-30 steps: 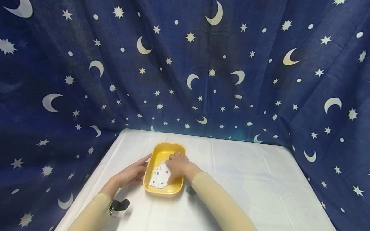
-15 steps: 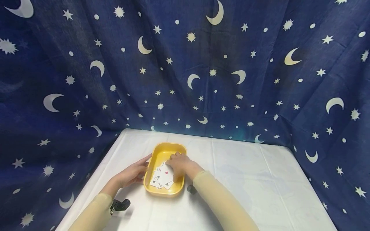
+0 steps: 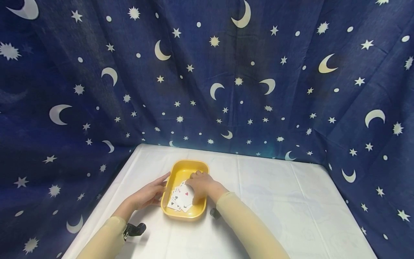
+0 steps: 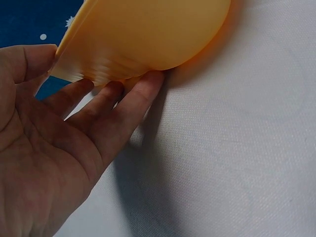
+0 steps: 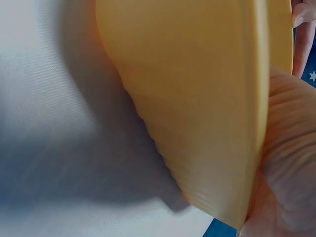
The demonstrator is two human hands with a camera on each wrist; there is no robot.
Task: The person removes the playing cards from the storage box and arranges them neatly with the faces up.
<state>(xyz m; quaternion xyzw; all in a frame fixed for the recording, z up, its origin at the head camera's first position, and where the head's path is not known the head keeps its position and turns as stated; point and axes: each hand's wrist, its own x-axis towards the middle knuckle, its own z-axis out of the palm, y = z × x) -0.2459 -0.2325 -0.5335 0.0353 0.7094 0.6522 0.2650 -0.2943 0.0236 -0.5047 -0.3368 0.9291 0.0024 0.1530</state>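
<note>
Inside a yellow plastic tray [image 3: 194, 214] lies a loose, overlapping pile of white playing cards [image 3: 180, 198], with red and black suit marks showing. My right hand [image 3: 202, 185] reaches over the tray's right rim and grips the cards at their right side, fingers curled at the far edge and thumb nearer me. Part of the pile is hidden under that hand; the right wrist view shows mostly the tray's outer wall [image 5: 187, 98]. My left hand [image 4: 64, 128] rests against the tray's left side, its extended fingers touching the outer wall and one fingertip at the rim.
The tray stands on a table with a white cloth [image 3: 275, 208]. A dark blue curtain [image 3: 207, 72] with moons and stars hangs behind the table and along its sides. A black wrist device [image 3: 135, 230] sticks out by the left sleeve.
The cards under my right hand have shifted: the card with a heart now lies more openly on top and the pile is spread a little differently. The left hand and tray stay put.
</note>
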